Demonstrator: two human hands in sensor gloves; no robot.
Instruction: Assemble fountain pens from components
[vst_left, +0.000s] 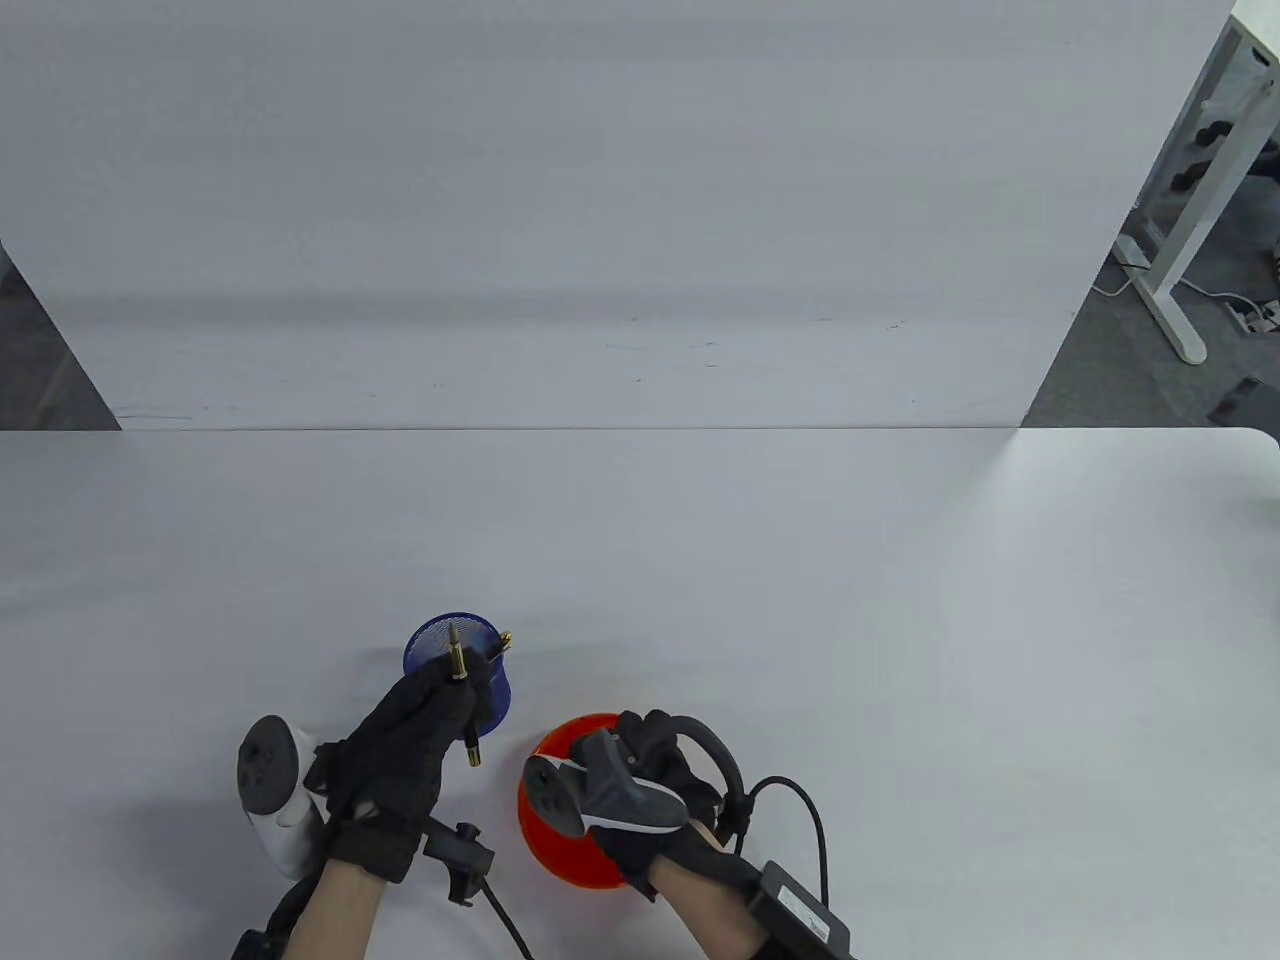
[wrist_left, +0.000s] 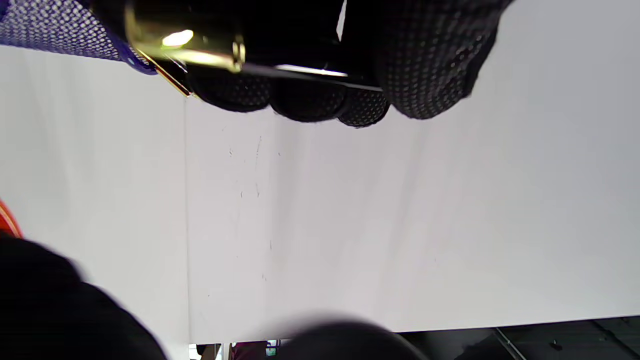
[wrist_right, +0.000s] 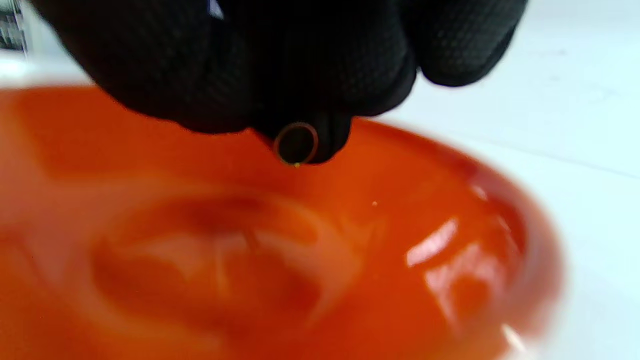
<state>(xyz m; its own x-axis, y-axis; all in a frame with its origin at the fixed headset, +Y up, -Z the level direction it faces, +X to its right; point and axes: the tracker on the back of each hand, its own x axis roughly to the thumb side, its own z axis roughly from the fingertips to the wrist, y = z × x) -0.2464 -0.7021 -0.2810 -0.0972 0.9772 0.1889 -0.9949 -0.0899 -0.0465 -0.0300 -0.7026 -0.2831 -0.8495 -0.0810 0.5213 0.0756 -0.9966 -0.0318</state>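
Observation:
My left hand (vst_left: 420, 745) grips a black fountain pen body (vst_left: 462, 700) with gold trim, its nib end pointing up in front of the blue mesh pen cup (vst_left: 440, 655). In the left wrist view the pen (wrist_left: 210, 52) lies across my curled fingers (wrist_left: 305, 102). Another gold-tipped pen part (vst_left: 503, 643) leans in the cup. My right hand (vst_left: 650, 770) is over the orange bowl (vst_left: 560, 850). In the right wrist view its fingers (wrist_right: 235, 75) pinch a black tubular pen part with a gold ring (wrist_right: 296, 144) above the bowl (wrist_right: 425, 260).
A white board (vst_left: 600, 200) stands upright along the table's far edge. Cables and a black box (vst_left: 800, 900) lie by my right wrist. A desk leg (vst_left: 1180, 230) stands beyond the table at the far right.

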